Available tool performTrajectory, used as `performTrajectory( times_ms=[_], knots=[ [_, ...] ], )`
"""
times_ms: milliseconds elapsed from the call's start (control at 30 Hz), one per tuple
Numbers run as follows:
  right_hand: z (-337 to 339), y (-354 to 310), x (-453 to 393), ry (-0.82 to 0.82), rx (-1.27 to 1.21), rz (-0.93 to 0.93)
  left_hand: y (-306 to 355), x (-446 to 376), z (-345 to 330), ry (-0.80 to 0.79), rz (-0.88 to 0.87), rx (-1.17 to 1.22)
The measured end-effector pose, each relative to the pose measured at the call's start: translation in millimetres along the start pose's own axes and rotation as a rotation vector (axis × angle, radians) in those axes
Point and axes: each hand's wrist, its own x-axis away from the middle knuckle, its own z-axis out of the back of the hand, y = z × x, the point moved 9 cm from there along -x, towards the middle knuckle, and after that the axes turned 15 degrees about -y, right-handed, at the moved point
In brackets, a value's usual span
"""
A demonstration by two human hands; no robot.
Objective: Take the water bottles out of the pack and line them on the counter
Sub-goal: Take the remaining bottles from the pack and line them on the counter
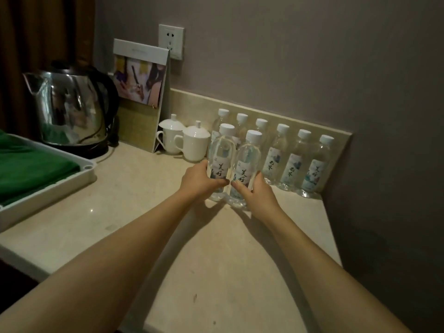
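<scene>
**Entry: two bottles in hand, six in the back row**

Item 1. Beige polished stone desk [134, 203], set in a corner against a grey wall, with a low stone upstand at the back.

Item 2. Six clear plastic water bottles with white screw caps and pale printed labels [292, 162], upright in a row along the upstand. The three at the left end are partly hidden behind the held pair. The row against the wall probably keeps the front of the desk free for a second row.

Item 3. Clear plastic water bottle, front left [219, 159], upright, base on or just above the desk; which, cannot be told. The left hand [199, 180] grasps it low on the body, thumb across the label.

Item 4. Clear plastic water bottle, front right [247, 164], upright and touching or nearly touching Item 3. The right hand [255, 191] grasps it low, fingers curled round the label. Judgement: the low grips keep both bottles steady while they are squared side by side as the start of a front row.

Item 5. The pack: not in view.

Item 6. Two white ceramic lidded cups with handles [185, 140], just left of the bottles.

Item 7. Stainless steel electric kettle with black handle and base [69, 106], far left.

Item 8. Folded standing card with a printed picture [141, 92], leaning below a white wall socket [171, 40].

Item 9. White plastic tray holding green cloth [72, 179], at the left edge.
</scene>
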Motion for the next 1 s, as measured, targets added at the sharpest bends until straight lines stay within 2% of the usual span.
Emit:
performTrajectory(
  times_ms=[133,267,433,667,1000],
  knots=[
    [-2.5,-5.0,-33.1,0.029,0.039,0.014,-5.8,-26.0,12.7,0.025,-0.01,-0.035],
    [-5.0,-5.7,-53.3,0.075,0.127,-0.04,-12.2,-47.4,18.7,0.033,-0.01,-0.082],
    [-3.9,-6.4,-71.6,0.148,0.121,-0.113,-16.1,-77.1,20.7,0.007,-0.037,-0.124],
    [-3.2,-5.7,-83.2,0.27,0.086,-0.25,-17.7,-108.7,15.1,-0.038,-0.134,-0.108],
    [-2.0,-3.3,-91.2,0.318,0.126,-0.338,-20.0,-124.0,9.3,-0.039,-0.179,-0.142]
  ],
)
